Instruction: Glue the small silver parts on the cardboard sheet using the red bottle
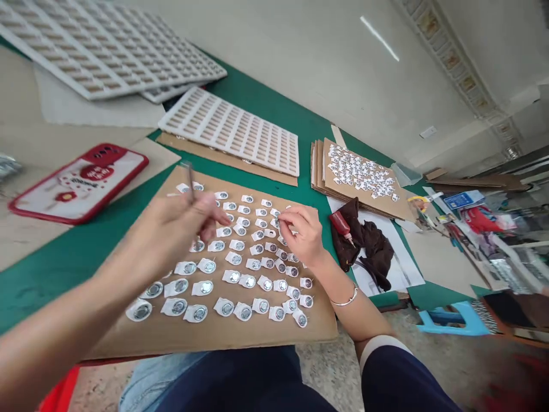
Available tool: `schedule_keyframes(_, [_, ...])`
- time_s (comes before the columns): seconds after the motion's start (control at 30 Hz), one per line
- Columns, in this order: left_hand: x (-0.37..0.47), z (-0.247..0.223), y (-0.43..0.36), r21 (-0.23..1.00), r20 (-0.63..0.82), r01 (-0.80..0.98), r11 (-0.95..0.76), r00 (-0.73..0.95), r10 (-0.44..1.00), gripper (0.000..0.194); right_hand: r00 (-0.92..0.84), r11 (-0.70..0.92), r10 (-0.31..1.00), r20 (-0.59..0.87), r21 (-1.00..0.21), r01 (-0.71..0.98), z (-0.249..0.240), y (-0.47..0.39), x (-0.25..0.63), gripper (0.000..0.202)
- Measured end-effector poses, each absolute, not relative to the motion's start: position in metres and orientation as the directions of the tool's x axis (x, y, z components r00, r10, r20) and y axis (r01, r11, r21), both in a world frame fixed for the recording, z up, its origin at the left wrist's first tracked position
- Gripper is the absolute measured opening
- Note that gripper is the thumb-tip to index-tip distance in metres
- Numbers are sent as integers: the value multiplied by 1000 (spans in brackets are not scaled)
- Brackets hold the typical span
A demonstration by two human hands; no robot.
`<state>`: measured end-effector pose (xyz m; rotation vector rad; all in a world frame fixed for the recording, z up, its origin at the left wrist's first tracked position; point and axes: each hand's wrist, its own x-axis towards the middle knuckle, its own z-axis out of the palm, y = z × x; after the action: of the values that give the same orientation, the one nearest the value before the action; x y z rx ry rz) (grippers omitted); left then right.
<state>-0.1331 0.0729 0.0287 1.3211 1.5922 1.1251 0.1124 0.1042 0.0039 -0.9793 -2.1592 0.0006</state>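
Note:
A sheet of brown cardboard [274, 329] lies in front of me, covered with rows of small white tabs, each carrying a shiny round metal disc [199, 313]. My left hand [180, 220], blurred by motion, is closed over the left part of the rows. A slim metal tool [189, 182], perhaps tweezers, sticks up out of its fingers. At the right side of the rows, my right hand [305, 233] has thumb and fingertips pinched together just above the discs. Whatever sits in that pinch is too small to make out. One tab [270, 233] near it shows a dark hole instead of a disc.
White grid trays [234, 131] lie behind the cardboard and at the back left. A red-framed phone [79, 183] rests at left. To the right are stacked cardboard sheets [364, 171] with small white pieces, a red bottle [341, 224], and dark cloth [377, 252].

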Motion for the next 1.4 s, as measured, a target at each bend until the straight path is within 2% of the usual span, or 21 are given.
schedule_keyframes(0.07, [-107, 31, 80, 928, -28, 371, 16, 25, 999, 38, -401, 694, 673, 621, -343, 633, 5, 100, 110, 16])
schedule_keyframes(0.1, [-95, 30, 83, 911, 42, 410, -54, 37, 998, 31, -393, 692, 679, 620, -361, 626, 5, 99, 110, 16])
schedule_keyframes(0.17, [-73, 28, 87, 887, 105, 441, -132, 86, 991, 33, -388, 694, 678, 625, -368, 619, 5, 95, 112, 16])
schedule_keyframes(0.23, [-59, 28, 89, 870, 104, 469, -153, 129, 986, 36, -384, 692, 676, 629, -363, 624, 5, 92, 116, 16])
schedule_keyframes(0.37, [-44, 32, 88, 893, 81, 421, -159, 196, 977, 30, -357, 679, 676, 645, -355, 643, 4, 89, 124, 15])
schedule_keyframes(0.63, [-38, 28, 86, 938, 8, 340, -61, 155, 988, 27, -382, 688, 662, 644, -321, 651, 7, 90, 128, 18])
schedule_keyframes(1.13, [-40, 28, 81, 908, -11, 417, -33, 102, 995, 27, -380, 680, 695, 610, -387, 622, 2, 91, 128, 19])
schedule_keyframes(1.4, [-39, 28, 79, 858, 78, 501, -113, 90, 993, 20, -390, 680, 697, 601, -384, 624, 4, 91, 128, 19])
